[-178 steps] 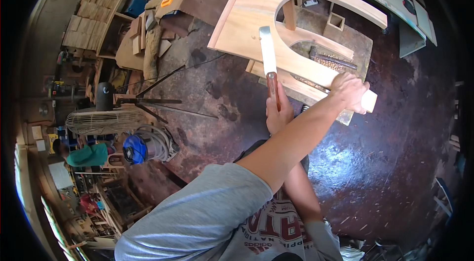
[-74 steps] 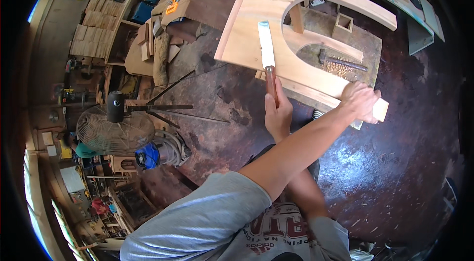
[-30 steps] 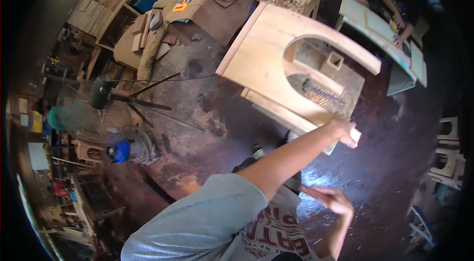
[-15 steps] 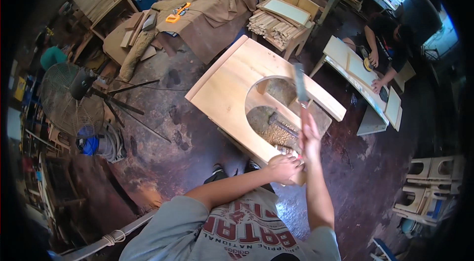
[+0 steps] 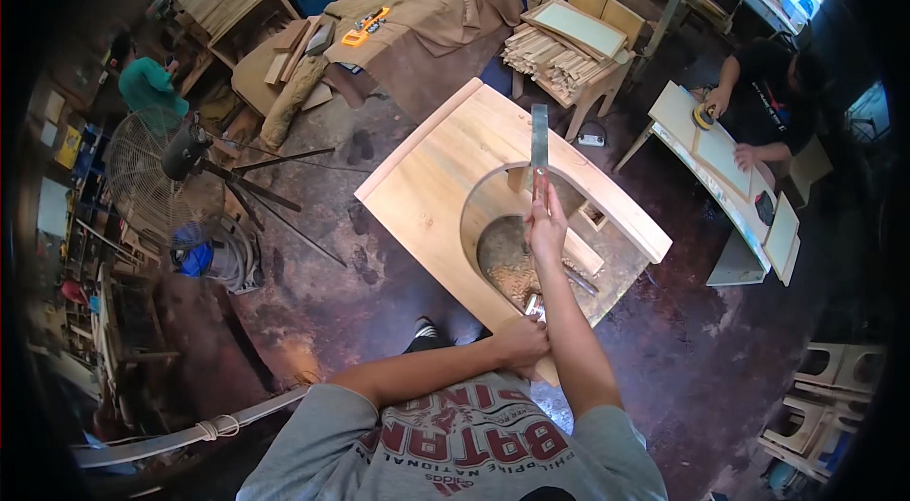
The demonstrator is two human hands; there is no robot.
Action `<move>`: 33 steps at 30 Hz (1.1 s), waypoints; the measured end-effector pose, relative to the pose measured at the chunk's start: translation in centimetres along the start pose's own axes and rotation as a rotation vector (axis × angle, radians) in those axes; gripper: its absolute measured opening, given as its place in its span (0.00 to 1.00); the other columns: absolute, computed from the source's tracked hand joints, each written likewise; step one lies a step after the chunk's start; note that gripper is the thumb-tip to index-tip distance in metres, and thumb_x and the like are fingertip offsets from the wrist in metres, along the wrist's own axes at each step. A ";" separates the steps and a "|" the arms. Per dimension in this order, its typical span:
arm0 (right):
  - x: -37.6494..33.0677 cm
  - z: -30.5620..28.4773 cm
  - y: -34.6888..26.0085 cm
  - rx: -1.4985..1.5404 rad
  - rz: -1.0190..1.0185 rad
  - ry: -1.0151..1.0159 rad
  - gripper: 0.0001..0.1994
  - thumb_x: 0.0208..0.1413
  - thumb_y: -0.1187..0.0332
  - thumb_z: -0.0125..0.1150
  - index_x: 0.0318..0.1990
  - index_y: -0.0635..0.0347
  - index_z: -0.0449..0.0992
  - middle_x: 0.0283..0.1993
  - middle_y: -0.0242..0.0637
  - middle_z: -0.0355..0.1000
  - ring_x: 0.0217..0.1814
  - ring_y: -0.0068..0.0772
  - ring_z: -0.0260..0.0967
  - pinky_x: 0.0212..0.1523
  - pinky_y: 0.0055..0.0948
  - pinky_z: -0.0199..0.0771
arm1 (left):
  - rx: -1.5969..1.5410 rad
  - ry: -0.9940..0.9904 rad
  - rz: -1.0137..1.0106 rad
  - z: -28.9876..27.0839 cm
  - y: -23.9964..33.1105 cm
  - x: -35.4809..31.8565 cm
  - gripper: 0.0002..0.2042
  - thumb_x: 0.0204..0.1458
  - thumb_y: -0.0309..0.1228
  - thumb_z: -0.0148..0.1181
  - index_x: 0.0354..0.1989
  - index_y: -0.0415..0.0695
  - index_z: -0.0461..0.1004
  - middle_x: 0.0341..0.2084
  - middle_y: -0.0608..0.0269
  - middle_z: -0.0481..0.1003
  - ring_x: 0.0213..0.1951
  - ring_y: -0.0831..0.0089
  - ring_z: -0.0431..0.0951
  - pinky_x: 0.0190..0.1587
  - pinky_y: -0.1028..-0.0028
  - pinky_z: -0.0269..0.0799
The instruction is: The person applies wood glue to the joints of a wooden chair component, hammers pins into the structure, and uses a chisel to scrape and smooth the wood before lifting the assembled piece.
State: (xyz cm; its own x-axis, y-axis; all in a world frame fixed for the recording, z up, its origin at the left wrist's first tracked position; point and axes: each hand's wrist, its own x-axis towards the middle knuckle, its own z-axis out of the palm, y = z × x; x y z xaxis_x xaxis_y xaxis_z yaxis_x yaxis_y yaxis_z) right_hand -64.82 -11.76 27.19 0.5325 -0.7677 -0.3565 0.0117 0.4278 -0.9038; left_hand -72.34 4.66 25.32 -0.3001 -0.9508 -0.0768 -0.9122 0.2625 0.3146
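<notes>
A pale wooden piece (image 5: 431,174) with a large rounded cut-out lies in front of me. My right hand (image 5: 545,234) is raised over the cut-out, closed round the reddish-brown handle of a chisel (image 5: 539,136) with a wide flat steel blade, its squared end pointing away from me. At the near end of the wood, my left hand (image 5: 521,342) is closed in a fist. A shiny silvery thing (image 5: 535,306) shows just above it, but its kind and what the fist grips are hidden. Wood chips (image 5: 513,283) and a dark bar-like tool (image 5: 580,281) lie inside the cut-out.
On the right, a co-worker (image 5: 773,108) handles a yellow sander (image 5: 703,116) on a panel table (image 5: 730,160). A standing fan (image 5: 156,174) is at left, near a person in green (image 5: 152,84). Stacked wood strips (image 5: 559,60) and a cloth-covered bench (image 5: 427,32) stand beyond.
My right hand and the chisel have moved left, and the blade now points straighter away from me. My left hand has shifted slightly left and nearer my body. The view has turned a little.
</notes>
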 end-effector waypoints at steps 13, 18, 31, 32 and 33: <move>-0.4 -1.0 1.6 -0.004 -0.091 -0.040 0.28 0.72 0.71 0.52 0.78 0.52 0.59 0.26 0.25 0.66 0.19 0.15 0.58 0.17 0.20 0.55 | -0.123 0.000 0.002 -1.6 0.2 0.1 0.21 0.32 0.48 0.72 0.27 0.43 0.83 0.28 0.57 0.82 0.38 0.59 0.84 0.46 0.60 0.79; -0.8 -1.1 0.5 -0.030 0.038 0.003 0.28 0.69 0.74 0.54 0.77 0.53 0.63 0.30 0.23 0.67 0.21 0.16 0.59 0.20 0.22 0.59 | -0.107 -0.003 0.020 -1.1 -0.1 0.2 0.21 0.33 0.48 0.71 0.28 0.43 0.83 0.28 0.55 0.82 0.38 0.58 0.85 0.46 0.60 0.79; -1.6 -1.5 1.0 0.010 -0.016 -0.044 0.27 0.72 0.71 0.53 0.77 0.56 0.62 0.29 0.25 0.68 0.23 0.16 0.61 0.23 0.21 0.62 | -0.132 -0.026 -0.003 0.2 -0.6 0.4 0.16 0.30 0.42 0.69 0.25 0.42 0.83 0.26 0.54 0.81 0.35 0.56 0.85 0.44 0.58 0.80; -1.3 -1.5 1.0 0.005 -0.024 -0.050 0.27 0.72 0.71 0.53 0.77 0.55 0.62 0.29 0.25 0.68 0.23 0.16 0.61 0.23 0.21 0.62 | -0.144 -0.077 -0.012 0.2 -0.6 0.3 0.16 0.30 0.42 0.69 0.25 0.43 0.83 0.26 0.54 0.81 0.35 0.56 0.85 0.45 0.58 0.80; -0.7 -1.3 0.9 0.003 -0.023 -0.077 0.27 0.71 0.71 0.53 0.77 0.55 0.61 0.29 0.25 0.68 0.23 0.16 0.61 0.23 0.21 0.62 | -0.126 -0.016 -0.003 0.2 -0.6 0.3 0.16 0.31 0.42 0.69 0.25 0.43 0.83 0.26 0.54 0.81 0.35 0.56 0.85 0.44 0.58 0.81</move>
State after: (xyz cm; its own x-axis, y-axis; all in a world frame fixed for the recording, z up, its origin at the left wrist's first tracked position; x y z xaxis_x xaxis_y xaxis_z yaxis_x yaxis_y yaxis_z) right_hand -66.32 -11.47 26.32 0.5956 -0.7385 -0.3159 0.0270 0.4115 -0.9110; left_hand -71.92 4.27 24.95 -0.3028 -0.9486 -0.0923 -0.8712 0.2362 0.4304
